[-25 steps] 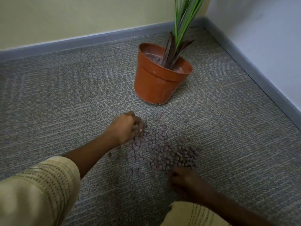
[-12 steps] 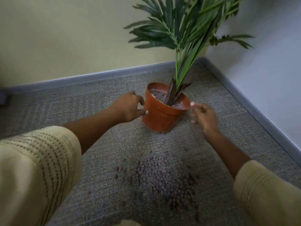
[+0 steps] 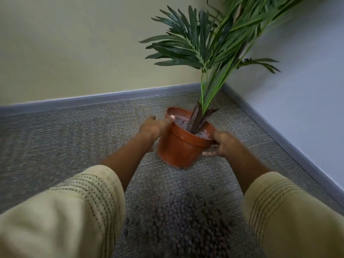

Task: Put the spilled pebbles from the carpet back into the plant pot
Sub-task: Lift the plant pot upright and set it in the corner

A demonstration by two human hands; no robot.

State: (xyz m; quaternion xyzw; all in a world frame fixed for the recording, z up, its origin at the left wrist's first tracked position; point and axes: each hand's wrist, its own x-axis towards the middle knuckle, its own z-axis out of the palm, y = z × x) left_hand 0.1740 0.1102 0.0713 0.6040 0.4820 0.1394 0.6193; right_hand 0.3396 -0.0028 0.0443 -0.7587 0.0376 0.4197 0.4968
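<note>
An orange plastic plant pot point(image 3: 178, 149) stands tilted on the grey carpet, with pebbles inside and a green palm-like plant point(image 3: 208, 53) leaning to the right. My left hand point(image 3: 154, 127) grips the pot's left rim, thumb over the edge. On the pot's right side, my right hand point(image 3: 221, 144) holds the rim and wall. A patch of spilled brown pebbles point(image 3: 186, 224) lies on the carpet between my forearms, close to me and blurred.
The pot sits near a room corner: a yellow wall point(image 3: 74, 49) behind and a pale wall point(image 3: 307, 101) at the right, both with grey skirting. Carpet point(image 3: 65, 138) stretches to the left.
Both hands left the pebble pile, went to the pot and now grip its rim from either side. The view has lifted, so the pebbles lie lower in the frame.
</note>
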